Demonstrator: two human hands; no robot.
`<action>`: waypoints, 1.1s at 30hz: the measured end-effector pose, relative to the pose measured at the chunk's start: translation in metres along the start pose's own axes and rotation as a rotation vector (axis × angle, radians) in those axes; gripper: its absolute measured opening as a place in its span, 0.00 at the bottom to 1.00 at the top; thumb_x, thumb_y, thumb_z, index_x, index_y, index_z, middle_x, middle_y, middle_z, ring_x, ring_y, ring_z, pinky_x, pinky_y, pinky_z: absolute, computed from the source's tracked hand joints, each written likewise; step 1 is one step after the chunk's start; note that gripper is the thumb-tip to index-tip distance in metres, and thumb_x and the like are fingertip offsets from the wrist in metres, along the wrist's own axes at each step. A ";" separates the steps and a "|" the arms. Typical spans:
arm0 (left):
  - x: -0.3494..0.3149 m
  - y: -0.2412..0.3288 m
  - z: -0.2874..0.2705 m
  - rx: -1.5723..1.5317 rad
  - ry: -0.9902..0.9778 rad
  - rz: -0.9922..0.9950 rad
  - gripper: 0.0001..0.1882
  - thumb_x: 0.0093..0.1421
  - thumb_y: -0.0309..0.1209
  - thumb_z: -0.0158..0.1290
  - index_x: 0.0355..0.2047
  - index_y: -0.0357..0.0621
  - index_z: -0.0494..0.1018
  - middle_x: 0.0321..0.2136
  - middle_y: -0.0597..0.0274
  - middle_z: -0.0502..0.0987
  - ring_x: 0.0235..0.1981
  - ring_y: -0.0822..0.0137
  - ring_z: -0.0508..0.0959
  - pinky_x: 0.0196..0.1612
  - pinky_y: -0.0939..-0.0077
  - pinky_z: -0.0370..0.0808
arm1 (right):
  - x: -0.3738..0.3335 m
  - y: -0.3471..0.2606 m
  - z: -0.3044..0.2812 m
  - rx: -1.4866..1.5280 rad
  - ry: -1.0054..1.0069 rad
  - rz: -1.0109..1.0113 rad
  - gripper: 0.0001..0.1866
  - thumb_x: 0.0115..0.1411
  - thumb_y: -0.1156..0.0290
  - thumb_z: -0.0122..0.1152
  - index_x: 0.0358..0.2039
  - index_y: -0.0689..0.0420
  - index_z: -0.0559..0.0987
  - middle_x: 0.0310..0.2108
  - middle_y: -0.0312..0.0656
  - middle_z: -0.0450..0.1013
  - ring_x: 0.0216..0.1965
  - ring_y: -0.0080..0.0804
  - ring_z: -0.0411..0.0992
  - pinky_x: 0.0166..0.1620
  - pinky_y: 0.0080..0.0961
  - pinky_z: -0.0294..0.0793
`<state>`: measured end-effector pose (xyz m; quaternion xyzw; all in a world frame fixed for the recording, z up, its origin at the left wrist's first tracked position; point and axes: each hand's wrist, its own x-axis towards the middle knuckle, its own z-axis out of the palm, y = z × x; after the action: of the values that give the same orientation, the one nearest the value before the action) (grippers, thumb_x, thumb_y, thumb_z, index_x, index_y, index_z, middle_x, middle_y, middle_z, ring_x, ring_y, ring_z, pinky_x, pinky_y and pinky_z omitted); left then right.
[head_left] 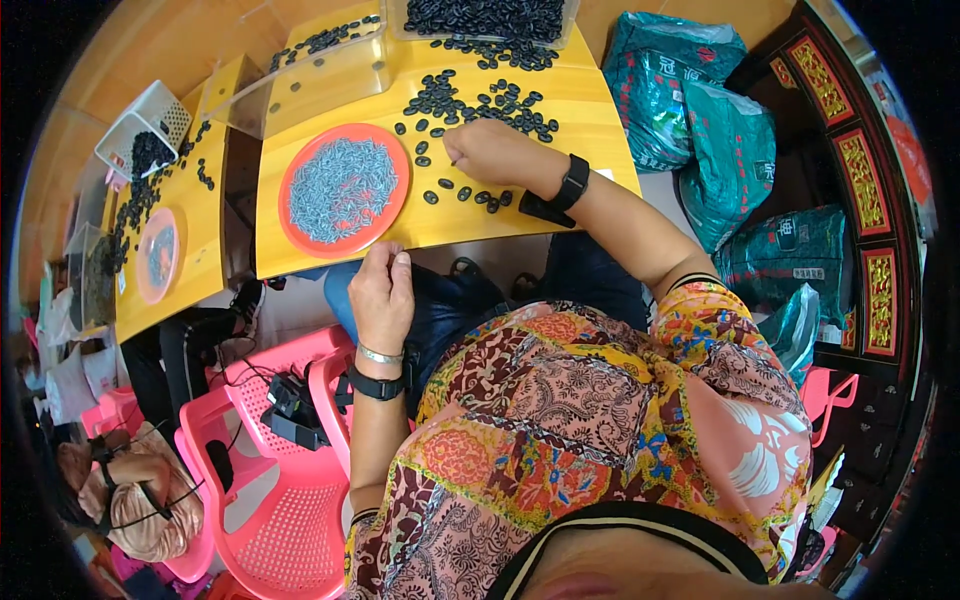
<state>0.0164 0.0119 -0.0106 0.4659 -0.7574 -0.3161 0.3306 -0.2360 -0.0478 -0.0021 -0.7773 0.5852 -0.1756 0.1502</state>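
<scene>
My left hand (384,298) is at the table's front edge, just below a round red plate (403,172) of small silvery screws (335,195). Its fingers are curled with the thumb pressed against them, hiding whatever is between. My right hand (502,158) is closed in a fist over the table, right of the plate, and its contents cannot be made out. Around it lie loose black oval pieces (440,97); several more (464,193) are near the front edge. Each looks to have a small recess in the middle.
On the yellow table (440,222), a clear bin (355,75) stands back left; another clear bin, full of black pieces (485,18), stands at the back. Teal bags (728,160) sit to the right. A pink chair (290,500) and another person (150,490) are lower left.
</scene>
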 end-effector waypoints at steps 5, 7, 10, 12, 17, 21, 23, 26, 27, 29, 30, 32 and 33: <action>-0.002 -0.003 0.000 0.004 0.002 0.001 0.07 0.57 0.28 0.48 0.32 0.36 0.69 0.24 0.45 0.73 0.26 0.47 0.75 0.30 0.63 0.70 | -0.003 -0.008 -0.007 0.259 0.018 0.044 0.07 0.47 0.73 0.57 0.27 0.61 0.76 0.21 0.46 0.73 0.25 0.38 0.72 0.29 0.30 0.71; -0.002 -0.005 0.001 -0.137 -0.017 -0.067 0.07 0.58 0.29 0.48 0.31 0.35 0.69 0.21 0.51 0.74 0.23 0.57 0.76 0.27 0.69 0.70 | -0.006 -0.015 -0.007 0.456 -0.019 0.056 0.09 0.46 0.72 0.60 0.30 0.61 0.77 0.20 0.43 0.74 0.24 0.31 0.73 0.29 0.25 0.71; -0.002 -0.004 0.002 -0.477 -0.060 -0.245 0.07 0.60 0.28 0.47 0.31 0.36 0.70 0.19 0.61 0.73 0.21 0.71 0.73 0.24 0.79 0.68 | -0.011 -0.031 -0.008 0.900 -0.226 0.126 0.08 0.53 0.72 0.61 0.34 0.59 0.78 0.26 0.33 0.73 0.25 0.16 0.69 0.30 0.14 0.69; -0.002 -0.001 -0.002 -0.587 -0.071 -0.288 0.07 0.60 0.28 0.46 0.32 0.37 0.70 0.19 0.64 0.72 0.20 0.75 0.72 0.24 0.83 0.67 | -0.013 -0.045 -0.006 0.984 -0.243 0.100 0.08 0.53 0.71 0.61 0.34 0.60 0.78 0.26 0.33 0.73 0.25 0.16 0.69 0.30 0.14 0.69; 0.000 0.001 -0.006 -0.758 -0.097 -0.360 0.07 0.62 0.28 0.43 0.35 0.40 0.69 0.19 0.68 0.70 0.19 0.78 0.70 0.23 0.88 0.65 | -0.015 -0.068 0.002 1.106 -0.293 0.086 0.08 0.54 0.72 0.61 0.34 0.61 0.77 0.26 0.34 0.73 0.25 0.16 0.69 0.30 0.13 0.69; 0.002 0.003 -0.007 -0.841 -0.113 -0.386 0.07 0.63 0.30 0.42 0.34 0.40 0.68 0.20 0.66 0.71 0.20 0.76 0.72 0.23 0.86 0.67 | -0.014 -0.074 0.014 1.156 -0.315 0.082 0.08 0.53 0.74 0.61 0.34 0.61 0.77 0.27 0.34 0.74 0.26 0.16 0.69 0.31 0.14 0.69; 0.003 0.001 -0.007 -0.854 -0.117 -0.379 0.08 0.63 0.31 0.42 0.34 0.41 0.67 0.21 0.65 0.71 0.21 0.74 0.72 0.24 0.85 0.68 | -0.015 -0.076 0.023 1.133 -0.226 0.024 0.07 0.51 0.73 0.61 0.30 0.62 0.77 0.23 0.34 0.74 0.24 0.16 0.70 0.28 0.14 0.69; 0.002 -0.005 -0.004 -0.842 -0.139 -0.390 0.08 0.63 0.32 0.42 0.32 0.41 0.66 0.21 0.64 0.71 0.21 0.74 0.73 0.24 0.84 0.68 | -0.018 -0.083 0.033 1.071 -0.152 0.000 0.08 0.50 0.73 0.61 0.29 0.62 0.77 0.21 0.34 0.74 0.23 0.16 0.70 0.29 0.15 0.69; 0.002 -0.005 -0.003 -0.872 -0.126 -0.399 0.07 0.63 0.31 0.42 0.32 0.41 0.67 0.20 0.65 0.71 0.20 0.75 0.72 0.23 0.85 0.67 | -0.018 -0.084 0.037 1.070 -0.153 -0.003 0.08 0.50 0.73 0.61 0.29 0.62 0.77 0.21 0.34 0.74 0.23 0.16 0.70 0.29 0.15 0.69; 0.002 -0.007 -0.001 -0.904 -0.114 -0.407 0.06 0.63 0.30 0.42 0.31 0.41 0.67 0.20 0.66 0.71 0.19 0.76 0.71 0.21 0.86 0.66 | -0.019 -0.084 0.043 1.080 -0.098 0.008 0.07 0.50 0.72 0.61 0.28 0.62 0.78 0.21 0.34 0.74 0.24 0.17 0.70 0.30 0.16 0.69; 0.001 -0.008 -0.001 -0.919 -0.104 -0.407 0.07 0.63 0.30 0.42 0.31 0.41 0.67 0.20 0.66 0.71 0.18 0.76 0.71 0.21 0.86 0.66 | -0.017 -0.083 0.044 1.079 -0.099 0.006 0.07 0.50 0.72 0.61 0.28 0.62 0.78 0.21 0.34 0.74 0.24 0.17 0.70 0.30 0.16 0.69; 0.002 -0.010 0.000 -0.935 -0.094 -0.406 0.07 0.63 0.30 0.42 0.31 0.42 0.67 0.20 0.66 0.71 0.18 0.76 0.71 0.21 0.87 0.66 | -0.013 -0.081 0.044 0.990 -0.118 -0.020 0.07 0.50 0.69 0.61 0.26 0.61 0.78 0.20 0.36 0.74 0.24 0.19 0.71 0.30 0.18 0.70; 0.002 -0.011 0.000 -0.943 -0.050 -0.409 0.06 0.63 0.30 0.42 0.30 0.42 0.66 0.19 0.66 0.71 0.17 0.75 0.71 0.20 0.86 0.66 | -0.008 -0.080 0.042 0.989 -0.118 -0.021 0.07 0.50 0.69 0.61 0.26 0.61 0.78 0.20 0.36 0.74 0.24 0.19 0.71 0.30 0.18 0.70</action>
<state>0.0214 0.0054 -0.0189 0.3970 -0.4336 -0.6925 0.4181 -0.1507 -0.0179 -0.0056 -0.6275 0.4144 -0.3892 0.5319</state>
